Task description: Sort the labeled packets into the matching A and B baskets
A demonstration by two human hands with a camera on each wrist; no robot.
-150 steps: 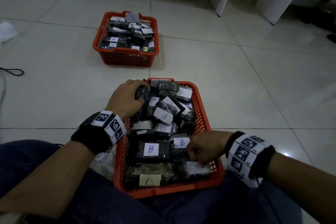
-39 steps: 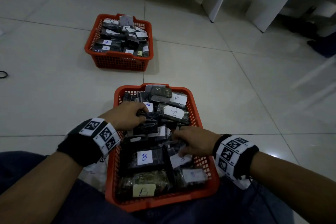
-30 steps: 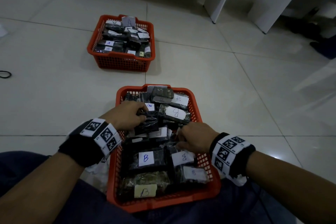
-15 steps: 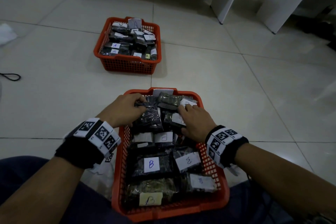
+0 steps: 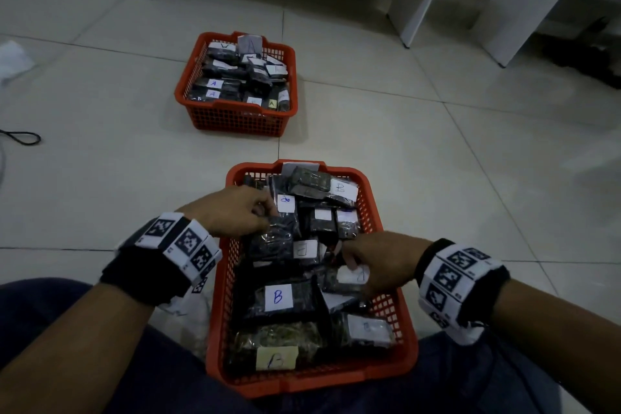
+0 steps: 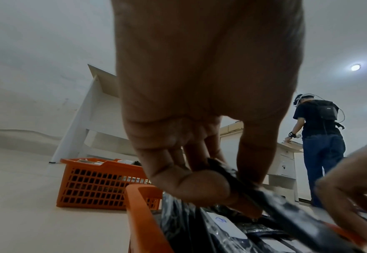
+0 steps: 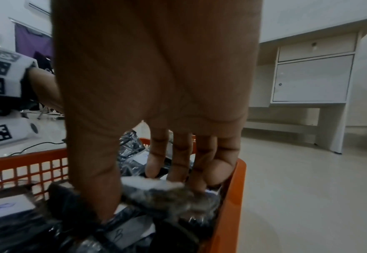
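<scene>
The near red basket [image 5: 221, 312] lies between my legs, full of dark packets with white B labels [image 5: 277, 296]. My left hand [image 5: 263, 213] is at its left side, thumb and fingers pinching a dark packet [image 5: 273, 240]; the left wrist view shows that pinch on the dark packet [image 6: 232, 178]. My right hand [image 5: 349, 264] is over the basket's right middle and grips a labelled packet [image 5: 353, 279]. In the right wrist view its thumb and fingers [image 7: 176, 160] curl round that packet [image 7: 156, 193]. The far red basket [image 5: 235, 121] holds packets labelled A.
White desk legs [image 5: 413, 0] stand beyond the far basket. A black cable loop [image 5: 23, 138] and a white scrap [image 5: 13, 60] lie on the tiled floor at the left. A plastic bag [image 5: 191, 309] sits by the near basket. Another person [image 6: 321, 137] stands at a desk.
My right hand has drawn back from the far end of the near basket to its right middle and now grips a labelled packet. The left hand keeps its hold on the dark packet.
</scene>
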